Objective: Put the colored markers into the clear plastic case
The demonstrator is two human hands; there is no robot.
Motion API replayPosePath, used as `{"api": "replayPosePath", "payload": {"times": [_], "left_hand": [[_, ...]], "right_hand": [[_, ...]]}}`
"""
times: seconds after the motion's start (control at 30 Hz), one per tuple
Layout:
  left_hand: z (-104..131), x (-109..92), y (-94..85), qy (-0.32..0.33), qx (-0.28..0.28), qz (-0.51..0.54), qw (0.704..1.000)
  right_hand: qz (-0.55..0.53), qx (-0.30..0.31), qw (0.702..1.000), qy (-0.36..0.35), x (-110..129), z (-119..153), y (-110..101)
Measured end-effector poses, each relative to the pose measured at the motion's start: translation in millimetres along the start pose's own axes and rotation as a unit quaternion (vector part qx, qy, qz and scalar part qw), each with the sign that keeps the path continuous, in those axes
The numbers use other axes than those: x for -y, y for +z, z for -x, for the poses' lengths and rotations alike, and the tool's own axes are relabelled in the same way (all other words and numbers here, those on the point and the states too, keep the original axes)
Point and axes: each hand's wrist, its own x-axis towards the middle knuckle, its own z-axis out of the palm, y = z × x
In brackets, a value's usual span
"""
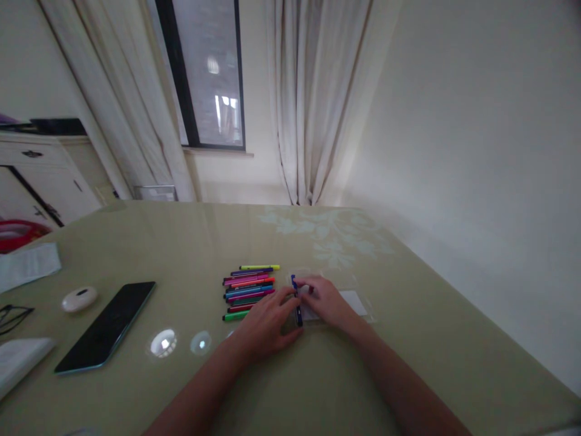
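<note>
A dark blue marker (298, 313) stands out between my two hands, lying lengthwise at the left side of a clear plastic case (368, 318). My left hand (271, 316) has its fingertips and thumb on the marker from the left, its fingers curled. From the right, my right hand (325, 300) bends over the case, with its index fingertip at the marker's far end and its thumb tucked in close. A white sheet (354, 301) shows inside the case. To the left, several coloured markers (249, 289) lie side by side in a column, partly covered by my left hand.
A black phone (109, 327) lies on the glossy table (190, 242), with a white round case (79, 299), glasses (13, 316) and a white box (22, 360) farther left. Light spots reflect before my left arm. A wall (476, 181) borders the table's right edge.
</note>
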Motion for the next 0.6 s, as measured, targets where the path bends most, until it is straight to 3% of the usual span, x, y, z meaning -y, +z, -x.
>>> {"api": "replayPosePath", "payload": {"times": [0.2, 0.43, 0.5, 0.6], "left_hand": [[-0.3, -1.3, -2.4, 0.004, 0.007, 0.000, 1.000], [-1.7, 0.4, -3.7, 0.007, -0.008, 0.010, 1.000], [-1.2, 9.7, -10.8, -0.014, -0.037, 0.029, 0.999], [1.3, 28.1, -29.1, -0.100, -0.082, 0.032, 0.991]], "right_hand": [[0.055, 0.004, 0.998, -0.006, 6.0, -0.3, 4.2], [0.048, 0.006, 0.999, -0.017, 10.4, 0.4, 4.1], [0.045, 0.003, 0.999, -0.016, 10.6, 0.0, 1.5], [0.046, -0.015, 0.999, 0.001, 10.4, -1.7, -2.3]]}}
